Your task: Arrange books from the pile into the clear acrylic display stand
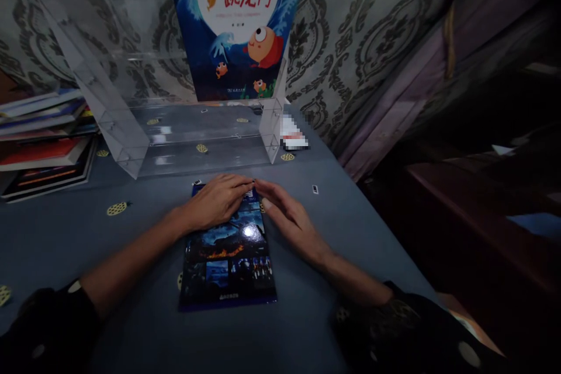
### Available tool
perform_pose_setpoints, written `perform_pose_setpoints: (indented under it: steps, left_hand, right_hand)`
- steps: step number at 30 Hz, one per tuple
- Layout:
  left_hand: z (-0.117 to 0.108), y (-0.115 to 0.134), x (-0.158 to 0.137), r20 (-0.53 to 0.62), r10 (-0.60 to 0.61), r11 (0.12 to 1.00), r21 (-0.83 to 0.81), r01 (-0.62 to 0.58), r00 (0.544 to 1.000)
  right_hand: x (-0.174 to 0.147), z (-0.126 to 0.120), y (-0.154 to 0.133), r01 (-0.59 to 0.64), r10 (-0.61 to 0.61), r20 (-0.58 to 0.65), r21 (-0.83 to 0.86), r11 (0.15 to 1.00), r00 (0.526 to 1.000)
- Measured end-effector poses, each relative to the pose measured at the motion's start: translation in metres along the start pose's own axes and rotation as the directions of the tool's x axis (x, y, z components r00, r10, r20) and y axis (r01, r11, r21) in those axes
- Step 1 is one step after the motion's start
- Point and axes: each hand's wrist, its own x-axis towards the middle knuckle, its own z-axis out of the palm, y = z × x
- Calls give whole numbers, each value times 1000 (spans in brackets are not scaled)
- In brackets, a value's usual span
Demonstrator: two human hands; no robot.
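A dark blue glossy book [228, 274] with pictures of fire and figures on its cover lies flat on the table. Across its top part rests my left hand [219, 201], palm down, the fingers stretched out and covering some of the cover. My right hand [287, 216] stands at the book's upper right corner, fingers extended and thumb apart, its fingertips close to those of my left hand. Whether the right fingertips touch the book, I cannot tell.
Behind the hands stands a clear acrylic rack [118, 123] holding an upright blue picture book [236, 64] with cartoon fish. A stack of books [48, 134] is at left. A small white item [293, 131] lies right of the rack. The blue tablecloth [333, 234] ends at the right edge.
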Motion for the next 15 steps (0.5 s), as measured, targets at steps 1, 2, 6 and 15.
perform_pose_setpoints:
  steps: [1, 2, 6, 15]
  left_hand:
    - [0, 0, 1, 1, -1, 1000, -13, 1, 1000]
    - [1, 0, 1, 2, -4, 1000, -24, 4, 1000]
    - [-1, -1, -8, 18, -43, 999, -19, 44, 999]
    - [-2, -2, -68, -163, -406, 902, 89, 423, 899]
  right_hand:
    - [0, 0, 0, -1, 1, 0, 4, 1000, 1000]
    - [0, 0, 0, -2, 2, 2, 3, 1000, 1000]
    - [1, 2, 3, 34, -35, -5, -69, 997, 999]
    - [-4, 5, 3, 151, -163, 7, -419, 895, 987]
